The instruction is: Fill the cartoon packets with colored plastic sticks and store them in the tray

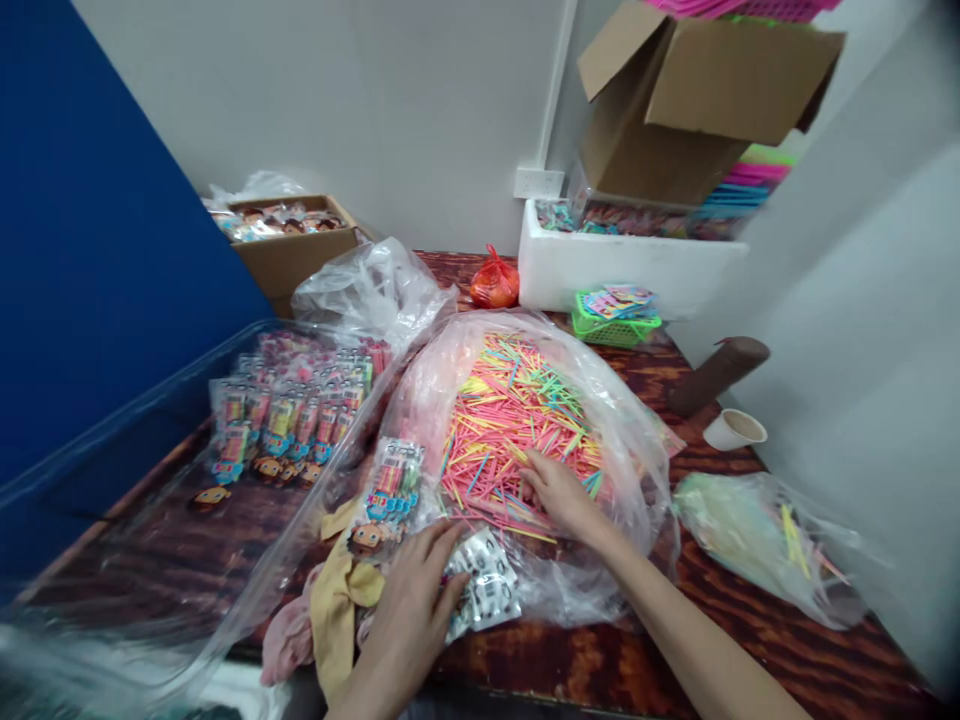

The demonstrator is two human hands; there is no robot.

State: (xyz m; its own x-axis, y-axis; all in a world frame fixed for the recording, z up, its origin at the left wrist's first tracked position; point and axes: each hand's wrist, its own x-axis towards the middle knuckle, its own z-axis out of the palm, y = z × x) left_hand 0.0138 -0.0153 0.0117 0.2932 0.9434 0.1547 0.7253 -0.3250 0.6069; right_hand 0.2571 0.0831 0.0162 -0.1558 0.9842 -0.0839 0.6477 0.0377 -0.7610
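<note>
A large clear plastic bag (pixel 630 480) lies open on the table, full of thin pink, yellow, green and blue sticks (pixel 502 420). My right hand (pixel 559 490) reaches into its near side, fingers curled on some sticks at the edge of the pile. My left hand (pixel 424 590) is spread at the left side of silver-backed printed pouches (pixel 484 580), thumb and fingers apart, touching them. Just beyond it are filled packets (pixel 390 490) with cartoon figures. A yellow cloth or glove (pixel 337 610) lies beside my left wrist.
Left, a clear-walled tray (pixel 150 540) holds several rows of filled packets (pixel 292 410). Behind stand a cardboard box (pixel 292 255), a red bag (pixel 495 280), a white foam box (pixel 622 260) and a green basket (pixel 615 325). At right are a paper cup (pixel 735 430) and another plastic bag (pixel 772 540).
</note>
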